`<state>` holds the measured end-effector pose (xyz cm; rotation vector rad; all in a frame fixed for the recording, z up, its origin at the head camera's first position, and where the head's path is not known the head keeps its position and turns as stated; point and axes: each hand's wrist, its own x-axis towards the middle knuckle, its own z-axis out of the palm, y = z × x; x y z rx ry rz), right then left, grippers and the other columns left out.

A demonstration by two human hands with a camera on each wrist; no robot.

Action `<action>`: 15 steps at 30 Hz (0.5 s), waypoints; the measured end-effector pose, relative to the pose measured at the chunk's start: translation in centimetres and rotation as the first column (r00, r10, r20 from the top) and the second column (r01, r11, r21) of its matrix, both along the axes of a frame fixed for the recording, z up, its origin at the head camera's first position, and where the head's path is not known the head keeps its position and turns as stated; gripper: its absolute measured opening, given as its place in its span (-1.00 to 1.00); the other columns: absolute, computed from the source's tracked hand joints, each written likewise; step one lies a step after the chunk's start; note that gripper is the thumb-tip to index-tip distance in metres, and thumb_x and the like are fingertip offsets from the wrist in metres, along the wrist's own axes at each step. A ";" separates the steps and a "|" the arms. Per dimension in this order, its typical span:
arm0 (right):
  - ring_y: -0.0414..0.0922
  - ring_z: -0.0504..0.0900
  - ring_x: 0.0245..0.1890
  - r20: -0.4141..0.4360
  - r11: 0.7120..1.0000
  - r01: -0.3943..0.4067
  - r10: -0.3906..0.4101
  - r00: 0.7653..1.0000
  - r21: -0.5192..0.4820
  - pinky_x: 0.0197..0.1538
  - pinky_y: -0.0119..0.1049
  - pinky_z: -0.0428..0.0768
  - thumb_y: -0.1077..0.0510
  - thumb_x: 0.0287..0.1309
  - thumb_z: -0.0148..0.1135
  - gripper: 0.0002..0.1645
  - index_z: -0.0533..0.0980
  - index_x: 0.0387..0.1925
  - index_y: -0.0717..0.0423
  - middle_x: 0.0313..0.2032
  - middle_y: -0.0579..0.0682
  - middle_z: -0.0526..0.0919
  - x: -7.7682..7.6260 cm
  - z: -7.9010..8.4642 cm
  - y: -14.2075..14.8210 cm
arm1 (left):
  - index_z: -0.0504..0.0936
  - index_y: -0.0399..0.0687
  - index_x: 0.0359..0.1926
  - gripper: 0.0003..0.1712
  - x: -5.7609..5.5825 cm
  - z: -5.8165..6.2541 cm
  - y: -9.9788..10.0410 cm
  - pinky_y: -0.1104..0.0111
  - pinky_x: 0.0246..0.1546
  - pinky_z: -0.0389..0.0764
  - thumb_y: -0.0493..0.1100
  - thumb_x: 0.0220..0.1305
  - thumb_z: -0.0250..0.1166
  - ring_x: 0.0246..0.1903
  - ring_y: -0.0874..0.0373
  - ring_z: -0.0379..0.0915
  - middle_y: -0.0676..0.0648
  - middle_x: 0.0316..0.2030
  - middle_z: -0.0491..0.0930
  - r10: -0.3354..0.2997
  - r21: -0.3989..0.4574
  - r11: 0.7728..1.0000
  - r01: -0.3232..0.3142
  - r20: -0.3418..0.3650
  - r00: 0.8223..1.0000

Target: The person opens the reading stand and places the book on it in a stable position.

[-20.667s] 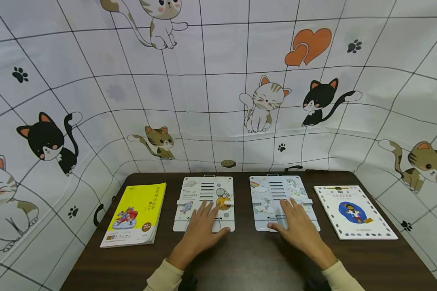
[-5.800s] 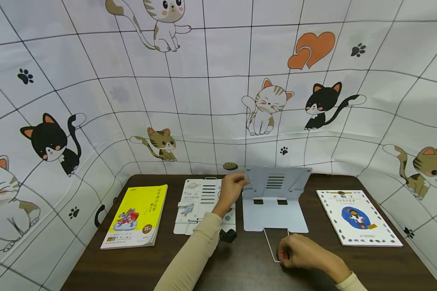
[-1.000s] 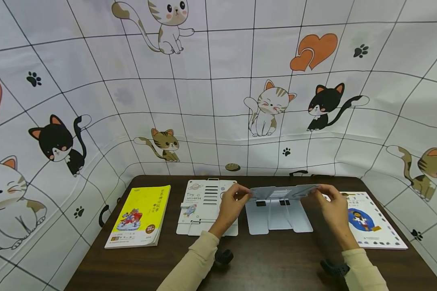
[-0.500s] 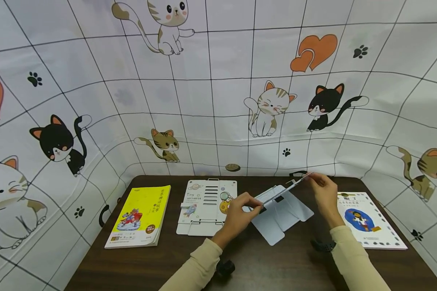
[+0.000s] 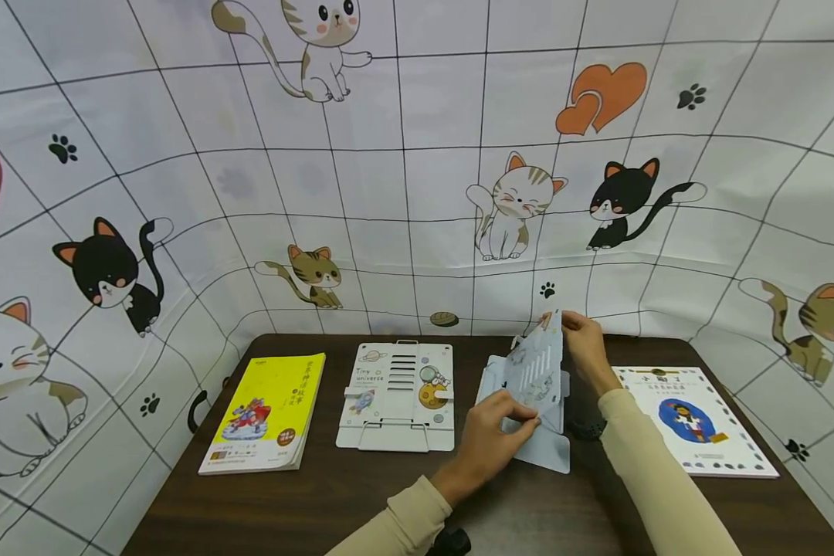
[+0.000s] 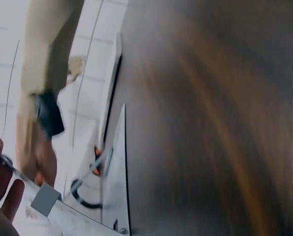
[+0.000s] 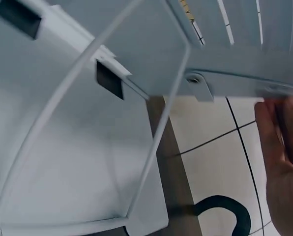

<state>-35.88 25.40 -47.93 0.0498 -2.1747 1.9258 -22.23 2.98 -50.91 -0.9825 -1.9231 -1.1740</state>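
Note:
In the head view a folding metal book stand (image 5: 533, 378) with a pale unicorn print stands partly unfolded, its printed panel raised and turned to the left above its base. My left hand (image 5: 489, 436) pinches the panel's near edge. At its far upper edge my right hand (image 5: 585, 345) holds the panel; its fingertips are partly hidden behind it. The right wrist view shows the stand's wire support (image 7: 161, 123) between the base plate (image 7: 87, 162) and the slotted panel. A second book stand, "Tiny universe" (image 5: 368, 394), lies folded flat to the left.
A thick yellow book (image 5: 271, 409) lies at the left of the dark wooden table (image 5: 306, 510). A white book with a blue oval picture (image 5: 684, 413) lies at the right, close beside my right sleeve. A cat-print cloth (image 5: 431, 185) hangs behind the table.
Long before, both stands lay folded flat under my hands; later the right one was raised, its back towards me. Within the last second it has swung round, bringing its printed face into view.

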 end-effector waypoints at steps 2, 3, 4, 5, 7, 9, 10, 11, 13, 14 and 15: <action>-0.53 0.66 -0.23 0.032 0.998 -0.051 0.049 0.998 0.049 -0.16 -0.59 0.64 0.32 0.51 0.16 -0.52 0.47 0.33 0.53 -0.19 -0.38 0.74 -0.4 0.3 -0.3 | 0.78 -0.03 -0.28 -0.82 0.6 0.3 0.7 0.72 -0.22 0.56 -0.33 0.16 0.61 -0.35 0.33 0.65 0.07 -0.38 0.67 0.034 -0.009 0.999 -0.034 -0.017 0.999; -0.52 0.65 -0.24 0.048 0.994 -0.073 0.069 0.996 0.077 -0.18 -0.58 0.64 0.30 0.51 0.17 -0.51 0.48 0.34 0.51 -0.16 -0.31 0.77 -0.7 0.4 -0.4 | 0.78 -0.02 -0.28 -0.82 0.9 0.4 1.1 0.74 -0.22 0.55 -0.32 0.16 0.62 -0.35 0.34 0.64 0.08 -0.38 0.66 0.051 -0.011 0.999 -0.051 -0.023 0.998; -0.50 0.65 -0.26 0.065 0.990 -0.097 0.091 0.994 0.101 -0.20 -0.57 0.64 0.29 0.50 0.17 -0.50 0.48 0.35 0.49 -0.12 -0.23 0.79 -0.9 0.5 -0.5 | 0.79 -0.02 -0.29 -0.82 1.2 0.5 1.5 0.74 -0.22 0.54 -0.31 0.15 0.63 -0.35 0.35 0.64 0.08 -0.38 0.66 0.068 -0.011 0.998 -0.068 -0.029 0.997; -0.49 0.64 -0.27 0.076 0.982 -0.120 0.110 0.991 0.147 -0.21 -0.56 0.63 0.28 0.51 0.15 -0.49 0.46 0.36 0.48 -0.09 -0.15 0.80 -1.1 0.7 -0.6 | 0.79 -0.03 -0.29 -0.82 1.4 0.6 1.9 0.75 -0.22 0.54 -0.30 0.15 0.63 -0.35 0.35 0.63 0.08 -0.39 0.66 0.081 -0.010 0.997 -0.082 -0.035 0.996; -0.45 0.61 -0.29 0.093 0.963 -0.161 0.143 0.985 0.217 -0.23 -0.54 0.60 0.27 0.52 0.12 -0.48 0.45 0.38 0.45 -0.01 0.01 0.80 -1.4 0.9 -0.8 | 0.80 -0.02 -0.29 -0.83 1.9 0.8 2.8 0.76 -0.20 0.53 -0.28 0.15 0.64 -0.35 0.36 0.62 0.09 -0.38 0.66 0.113 -0.007 0.994 -0.113 -0.043 0.993; -0.42 0.63 -0.29 0.129 0.951 -0.206 0.180 0.975 0.231 -0.23 -0.52 0.61 0.21 0.55 0.12 -0.49 0.48 0.39 0.39 0.06 0.08 0.78 -1.6 1.1 -1.1 | 0.80 -0.02 -0.31 -0.84 2.2 0.9 3.4 0.76 -0.22 0.51 -0.25 0.14 0.65 -0.36 0.36 0.61 0.09 -0.39 0.66 0.143 0.000 0.990 -0.143 -0.038 0.989; -0.41 0.63 -0.28 0.144 0.945 -0.236 0.207 0.968 0.225 -0.22 -0.50 0.62 0.21 0.55 0.10 -0.48 0.47 0.40 0.39 0.08 0.07 0.77 -1.6 1.3 -1.2 | 0.81 -0.02 -0.31 -0.84 2.3 0.9 3.7 0.76 -0.23 0.51 -0.24 0.14 0.65 -0.37 0.35 0.60 0.09 -0.39 0.65 0.154 0.003 0.988 -0.154 -0.030 0.988; -0.40 0.64 -0.26 0.159 0.942 -0.257 0.226 0.961 0.215 -0.20 -0.49 0.63 0.19 0.56 0.09 -0.48 0.47 0.40 0.37 0.07 0.04 0.77 -1.6 1.4 -1.3 | 0.81 -0.01 -0.31 -0.84 2.4 0.8 4.0 0.76 -0.23 0.50 -0.23 0.14 0.66 -0.37 0.35 0.58 0.09 -0.39 0.65 0.165 0.003 0.986 -0.165 -0.021 0.986; -0.36 0.67 -0.25 0.188 0.944 -0.292 0.262 0.947 0.154 -0.20 -0.47 0.65 0.17 0.56 0.11 -0.50 0.51 0.38 0.33 0.05 -0.03 0.77 -1.6 1.5 -1.6 | 0.81 0.00 -0.32 -0.84 2.5 0.7 4.3 0.75 -0.25 0.48 -0.21 0.13 0.67 -0.39 0.34 0.57 0.09 -0.40 0.64 0.188 0.004 0.982 -0.188 -0.005 0.982; -0.35 0.68 -0.25 0.198 0.943 -0.304 0.275 0.941 0.135 -0.20 -0.46 0.66 0.16 0.56 0.11 -0.50 0.51 0.38 0.32 0.03 -0.06 0.77 -1.6 1.5 -1.8 | 0.81 0.00 -0.32 -0.84 2.5 0.6 4.4 0.75 -0.26 0.48 -0.20 0.13 0.67 -0.39 0.33 0.57 0.09 -0.41 0.64 0.191 0.006 0.982 -0.191 0.005 0.982; -0.34 0.68 -0.25 0.199 0.941 -0.311 0.282 0.939 0.132 -0.20 -0.45 0.66 0.16 0.56 0.11 -0.50 0.51 0.37 0.33 0.02 -0.07 0.78 -1.6 1.6 -1.9 | 0.81 0.00 -0.32 -0.83 2.4 0.5 4.5 0.74 -0.27 0.48 -0.20 0.13 0.67 -0.40 0.33 0.56 0.09 -0.41 0.63 0.193 0.008 0.981 -0.193 0.010 0.981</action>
